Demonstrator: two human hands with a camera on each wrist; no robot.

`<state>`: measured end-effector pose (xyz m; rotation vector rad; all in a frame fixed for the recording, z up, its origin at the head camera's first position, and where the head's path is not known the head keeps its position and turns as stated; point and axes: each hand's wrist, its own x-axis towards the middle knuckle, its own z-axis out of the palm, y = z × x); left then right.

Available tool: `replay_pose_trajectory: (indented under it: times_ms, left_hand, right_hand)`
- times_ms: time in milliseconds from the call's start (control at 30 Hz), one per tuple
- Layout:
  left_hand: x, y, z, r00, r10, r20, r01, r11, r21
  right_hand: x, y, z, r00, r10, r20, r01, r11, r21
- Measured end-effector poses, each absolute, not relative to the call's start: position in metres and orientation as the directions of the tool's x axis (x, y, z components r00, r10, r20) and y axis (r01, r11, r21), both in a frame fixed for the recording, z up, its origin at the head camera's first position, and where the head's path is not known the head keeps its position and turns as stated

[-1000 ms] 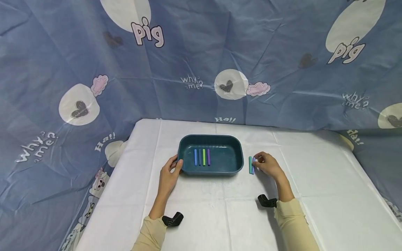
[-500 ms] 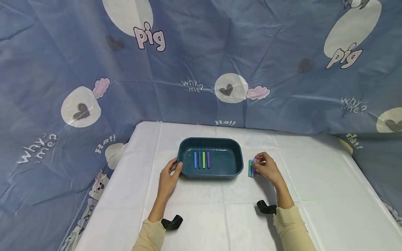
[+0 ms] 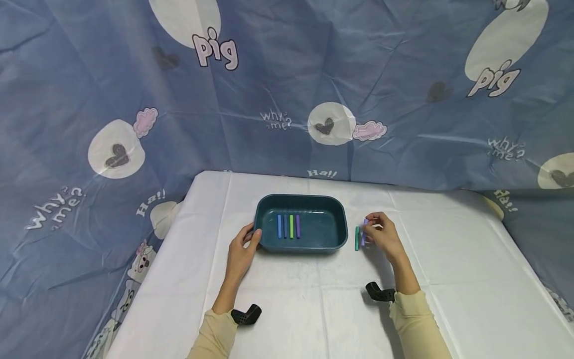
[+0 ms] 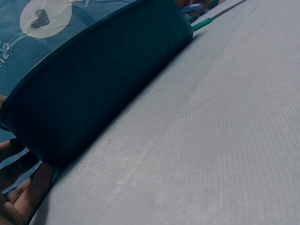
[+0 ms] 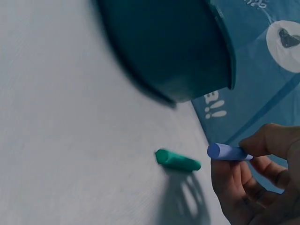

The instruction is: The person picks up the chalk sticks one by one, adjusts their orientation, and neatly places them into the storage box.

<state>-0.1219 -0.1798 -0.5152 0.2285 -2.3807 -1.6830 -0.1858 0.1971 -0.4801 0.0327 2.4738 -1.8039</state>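
Observation:
A lavender-blue stick of chalk [image 5: 228, 152] is pinched between the thumb and fingers of my right hand [image 3: 386, 240], raised in the right wrist view. Just left of it, a green chalk stick [image 3: 357, 239] lies on the white cloth. My left hand [image 3: 240, 257] holds the left end of a dark teal plastic tub [image 3: 302, 250], thumb at its front corner and fingers along the outer side. Inside the tub stand out a blue chalk [image 3: 279, 227], a dark blue chalk [image 3: 285, 227], a lime chalk [image 3: 291, 227] and a purple chalk [image 3: 298, 227], side by side.
A white cloth [image 3: 296, 309] covers the table, with faint marks in front of the tub. Blue printed fabric [image 3: 251, 75] hangs behind and at both sides. Each wrist wears a black device [image 3: 380, 292].
My right hand has drawn the lavender-blue chalk away from the green one, slightly right and up, widening the gap between them. The left hand stays at the tub.

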Motion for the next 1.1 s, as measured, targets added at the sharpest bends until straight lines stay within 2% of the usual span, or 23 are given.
replay_pose_trajectory:
  times_ms: [767, 1100]
  left_hand:
    - [-0.121, -0.180, -0.511, -0.972, -0.223, 0.067, -0.011, 0.334, 0.943]
    - [-0.120, -0.179, -0.514, -0.971, -0.232, 0.064, -0.015, 0.324, 0.946]
  right_hand:
    - [-0.190, 0.174, -0.457, -0.997, -0.063, -0.052, 0.032, 0.291, -0.956]
    - [-0.189, 0.158, -0.427, -0.991, -0.127, -0.043, 0.012, 0.237, -0.971]
